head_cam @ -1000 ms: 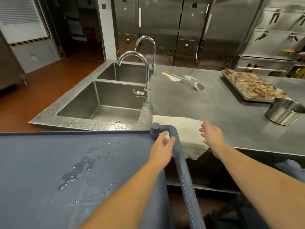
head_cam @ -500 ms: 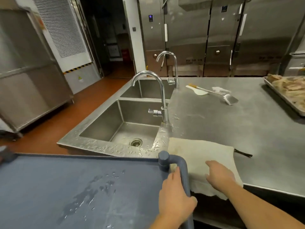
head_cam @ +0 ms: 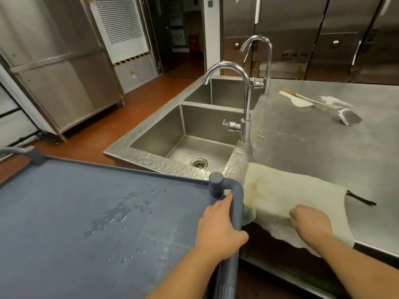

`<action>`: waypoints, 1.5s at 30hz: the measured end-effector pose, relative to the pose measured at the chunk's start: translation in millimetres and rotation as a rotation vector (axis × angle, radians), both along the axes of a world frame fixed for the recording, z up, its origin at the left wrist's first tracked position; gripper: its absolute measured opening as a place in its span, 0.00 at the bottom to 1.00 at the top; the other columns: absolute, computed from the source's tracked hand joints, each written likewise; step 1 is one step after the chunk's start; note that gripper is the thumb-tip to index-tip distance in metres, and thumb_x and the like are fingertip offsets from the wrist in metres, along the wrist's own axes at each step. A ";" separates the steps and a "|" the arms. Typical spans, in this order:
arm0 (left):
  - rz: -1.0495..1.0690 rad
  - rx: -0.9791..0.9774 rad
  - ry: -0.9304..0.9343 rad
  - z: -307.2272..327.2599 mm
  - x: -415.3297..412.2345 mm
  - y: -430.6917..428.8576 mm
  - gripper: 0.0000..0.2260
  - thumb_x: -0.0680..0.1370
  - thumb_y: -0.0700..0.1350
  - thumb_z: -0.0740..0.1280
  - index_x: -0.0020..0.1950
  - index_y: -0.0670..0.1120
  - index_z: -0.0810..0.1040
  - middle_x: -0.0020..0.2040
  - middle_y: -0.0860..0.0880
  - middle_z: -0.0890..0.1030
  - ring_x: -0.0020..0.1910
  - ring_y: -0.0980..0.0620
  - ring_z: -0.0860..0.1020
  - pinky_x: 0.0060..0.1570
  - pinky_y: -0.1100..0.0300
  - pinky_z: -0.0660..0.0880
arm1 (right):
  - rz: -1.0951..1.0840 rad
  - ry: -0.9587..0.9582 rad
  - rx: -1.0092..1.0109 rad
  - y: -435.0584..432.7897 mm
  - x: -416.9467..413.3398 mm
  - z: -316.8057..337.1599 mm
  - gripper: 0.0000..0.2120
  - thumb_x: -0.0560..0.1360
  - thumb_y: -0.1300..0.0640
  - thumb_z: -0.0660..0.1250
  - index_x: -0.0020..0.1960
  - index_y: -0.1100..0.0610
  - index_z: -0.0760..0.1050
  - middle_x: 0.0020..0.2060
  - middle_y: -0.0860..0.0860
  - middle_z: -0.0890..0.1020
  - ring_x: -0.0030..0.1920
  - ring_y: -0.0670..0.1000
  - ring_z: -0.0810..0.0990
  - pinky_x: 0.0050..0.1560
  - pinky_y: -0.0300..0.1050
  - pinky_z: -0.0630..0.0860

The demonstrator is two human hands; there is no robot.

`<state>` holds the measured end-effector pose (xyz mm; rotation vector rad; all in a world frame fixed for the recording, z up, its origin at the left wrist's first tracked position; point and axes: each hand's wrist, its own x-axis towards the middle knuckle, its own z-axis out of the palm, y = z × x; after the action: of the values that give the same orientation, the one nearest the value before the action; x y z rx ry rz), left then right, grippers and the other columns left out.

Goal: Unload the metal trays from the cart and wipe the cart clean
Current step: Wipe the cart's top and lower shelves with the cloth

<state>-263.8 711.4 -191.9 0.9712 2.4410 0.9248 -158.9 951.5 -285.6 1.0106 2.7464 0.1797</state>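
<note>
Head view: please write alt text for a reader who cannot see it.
The right hand grips a cream cloth on the steel counter, while the left hand holds the grey cart handle; water drops lie on the cart top.

The right hand (head_cam: 309,223) has come down from mid-air onto the cloth (head_cam: 278,195) (fingers now bunching it); the left hand (head_cam: 218,227) has wrapped the handle (head_cam: 236,203).

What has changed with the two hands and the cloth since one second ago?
The right hand, open above the cloth before, came down and now pinches it. The left hand slid from the handle's corner down the cart handle and wraps it. The cloth, the water on the cart top and the utensils stayed put.
</note>
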 end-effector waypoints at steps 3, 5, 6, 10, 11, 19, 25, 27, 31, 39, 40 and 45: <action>0.010 -0.021 -0.018 -0.1 -12.3 -10.5 0.34 0.63 0.51 0.68 0.66 0.62 0.60 0.52 0.57 0.73 0.51 0.51 0.73 0.49 0.49 0.77 | -0.101 0.258 -0.140 -0.2 -4.6 10.8 0.10 0.74 0.61 0.59 0.35 0.55 0.73 0.32 0.49 0.75 0.35 0.50 0.75 0.33 0.42 0.70; 0.014 -0.047 -0.020 -1.5 -19.4 -18.5 0.38 0.64 0.51 0.68 0.72 0.62 0.57 0.54 0.56 0.73 0.53 0.50 0.73 0.51 0.49 0.77 | -0.168 0.449 -0.245 1.6 -15.8 33.6 0.11 0.74 0.61 0.60 0.34 0.56 0.75 0.31 0.50 0.78 0.34 0.53 0.77 0.31 0.43 0.70; 0.024 -0.050 -0.027 -2.3 -22.1 -22.4 0.40 0.65 0.52 0.68 0.74 0.61 0.55 0.56 0.56 0.74 0.53 0.51 0.74 0.52 0.49 0.77 | -0.174 0.507 -0.265 2.3 -23.7 49.9 0.10 0.74 0.60 0.61 0.35 0.55 0.76 0.32 0.51 0.79 0.35 0.55 0.77 0.32 0.44 0.71; 0.089 0.060 -0.127 -3.8 -26.3 -43.4 0.39 0.67 0.56 0.72 0.74 0.58 0.58 0.59 0.59 0.72 0.52 0.61 0.70 0.51 0.64 0.71 | -0.088 0.724 -0.245 -8.7 -60.3 129.8 0.08 0.72 0.60 0.65 0.35 0.59 0.79 0.33 0.57 0.81 0.41 0.62 0.79 0.42 0.49 0.74; 0.122 0.112 -0.184 -2.8 -26.9 -49.0 0.39 0.68 0.57 0.73 0.75 0.57 0.59 0.59 0.62 0.71 0.53 0.63 0.70 0.51 0.68 0.68 | -0.065 0.783 -0.234 -16.1 -69.0 152.7 0.08 0.72 0.59 0.65 0.35 0.58 0.80 0.34 0.56 0.82 0.42 0.62 0.79 0.42 0.48 0.72; 0.391 0.384 -0.222 37.9 -55.5 -114.3 0.25 0.76 0.48 0.67 0.73 0.57 0.65 0.66 0.54 0.72 0.65 0.53 0.70 0.59 0.58 0.71 | 0.342 0.987 -0.351 -150.9 -118.7 307.8 0.04 0.72 0.56 0.69 0.39 0.50 0.82 0.32 0.41 0.79 0.37 0.43 0.79 0.42 0.40 0.75; 0.749 0.581 -0.181 56.8 -71.8 -213.0 0.17 0.81 0.47 0.59 0.69 0.52 0.71 0.65 0.52 0.75 0.57 0.54 0.74 0.56 0.61 0.69 | 0.508 0.887 -0.495 -265.2 -151.3 303.4 0.03 0.72 0.56 0.71 0.40 0.53 0.82 0.33 0.44 0.79 0.37 0.43 0.78 0.39 0.42 0.78; 0.807 0.577 -0.162 52.7 -74.3 -250.0 0.16 0.82 0.48 0.58 0.70 0.51 0.71 0.67 0.55 0.73 0.57 0.61 0.70 0.57 0.66 0.64 | 0.449 0.715 -0.643 -295.3 -162.7 272.5 0.03 0.71 0.58 0.72 0.40 0.57 0.83 0.34 0.50 0.82 0.36 0.49 0.82 0.40 0.47 0.82; 0.821 0.552 -0.181 36.9 -82.2 -309.0 0.17 0.81 0.50 0.58 0.70 0.50 0.71 0.65 0.56 0.73 0.57 0.64 0.68 0.57 0.68 0.61 | 0.423 0.520 -0.774 -346.8 -169.2 207.5 0.06 0.70 0.58 0.71 0.47 0.57 0.82 0.41 0.51 0.84 0.39 0.51 0.82 0.35 0.42 0.81; 0.677 0.533 -0.333 1.7 -95.4 -362.0 0.17 0.80 0.53 0.60 0.69 0.55 0.71 0.60 0.61 0.73 0.57 0.64 0.70 0.56 0.68 0.63 | 0.516 0.053 -0.523 -400.5 -161.3 91.5 0.32 0.74 0.40 0.64 0.75 0.47 0.58 0.73 0.52 0.62 0.71 0.55 0.64 0.67 0.51 0.67; 0.665 0.527 -0.354 -2.2 -94.0 -364.5 0.17 0.80 0.53 0.60 0.69 0.55 0.71 0.61 0.60 0.73 0.57 0.64 0.70 0.56 0.68 0.63 | 0.493 0.060 -0.528 -406.6 -159.3 77.6 0.35 0.74 0.38 0.63 0.76 0.45 0.53 0.76 0.52 0.55 0.74 0.56 0.57 0.70 0.53 0.64; 0.629 0.501 -0.379 -14.2 -95.8 -370.4 0.17 0.81 0.53 0.60 0.69 0.53 0.71 0.62 0.60 0.73 0.58 0.65 0.70 0.56 0.70 0.62 | 0.404 0.230 -0.405 -447.9 -174.2 28.4 0.32 0.76 0.38 0.57 0.76 0.43 0.52 0.77 0.55 0.50 0.72 0.61 0.57 0.69 0.54 0.61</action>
<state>-359.7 341.0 -206.2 0.0883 2.2337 1.7986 -333.1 503.6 -257.2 0.3882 2.9831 -0.4430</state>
